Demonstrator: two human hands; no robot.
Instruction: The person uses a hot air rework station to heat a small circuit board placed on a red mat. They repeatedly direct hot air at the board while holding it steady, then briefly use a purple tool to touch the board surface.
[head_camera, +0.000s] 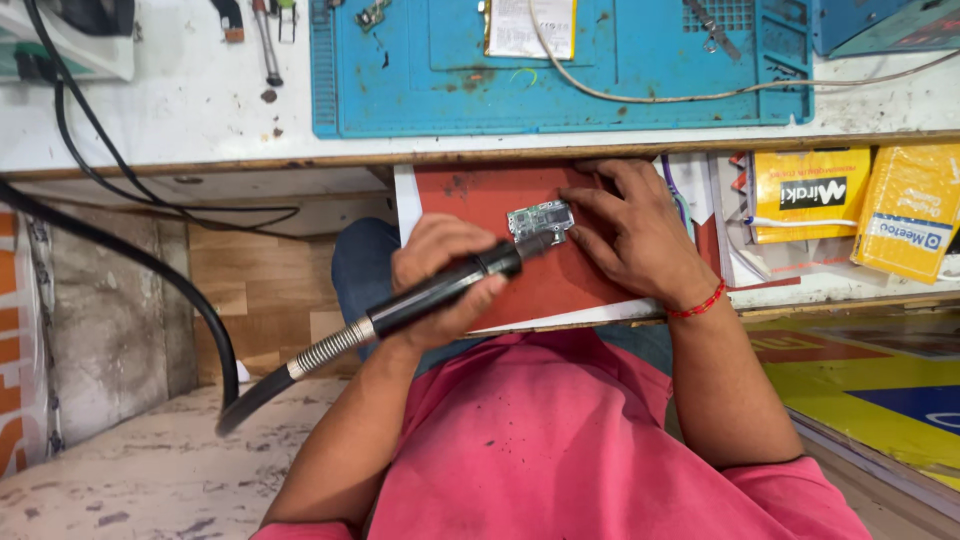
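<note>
Here the left hand (440, 280) is closed around a black hot-air handpiece (440, 290) whose nozzle meets a small circuit board (540, 220), which the right hand's (630, 235) spread fingertips pin flat to the red board (480, 200) between both hands, work seemingly mid-course.

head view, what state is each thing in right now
left hand: gripped round the black handpiece
black handpiece: held, tip on the board
circuit board: flat on the red pad
right hand: fingers pinning the board
red pad: lying on the drawer
blue mat: flat on the bench
</note>
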